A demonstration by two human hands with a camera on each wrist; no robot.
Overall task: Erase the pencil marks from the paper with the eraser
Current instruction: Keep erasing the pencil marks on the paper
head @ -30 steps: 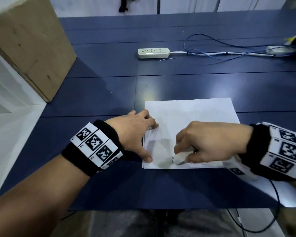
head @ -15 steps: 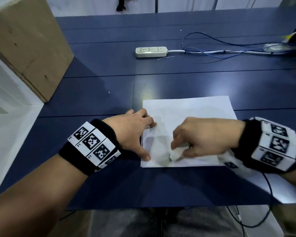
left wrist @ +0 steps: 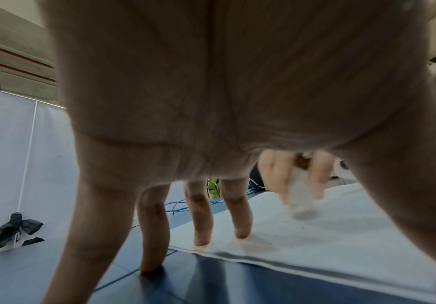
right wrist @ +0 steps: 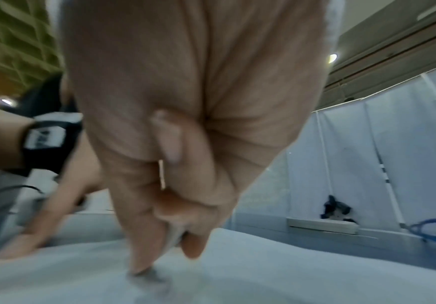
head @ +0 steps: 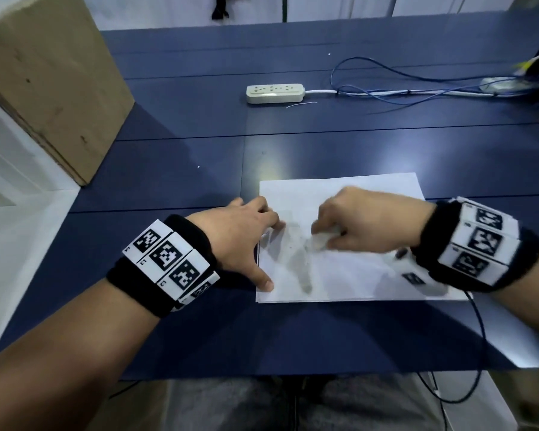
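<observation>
Right hand (head: 364,225), blurred in the head view, has its fingers curled round the white eraser (head: 319,241) and bears its lower end against the paper (head: 349,275); the left wrist view shows the eraser (left wrist: 301,202) pinched between fingertips with its tip at the sheet. That puts the task in its rubbing step, partway through by my reading, since a grey smudge (head: 299,265) runs from beside the eraser toward the paper's near edge.

Left hand (head: 240,234) lies spread and flat at the paper's left edge. Its thumb presses the sheet near the near-left corner, and two fingertips (left wrist: 241,232) come down on the sheet just inside that edge, while another finger stands on the table (head: 199,337) beside it. It holds nothing; it only pins the sheet.

Paper sits close to the table's near edge, a little right of the middle, and looks like more than one sheet stacked.

Next, I judge, the eraser should work along the smudge toward the near edge in short strokes, with the left hand pressing firmly so the sheet neither slides nor wrinkles. Whether distinct pencil lines remain is too blurred to tell.

Farther back, a white power strip (head: 274,93) lies toward the far edge with blue cables (head: 386,88) trailing right, and a cardboard box (head: 50,79) stands at the far-left corner.
</observation>
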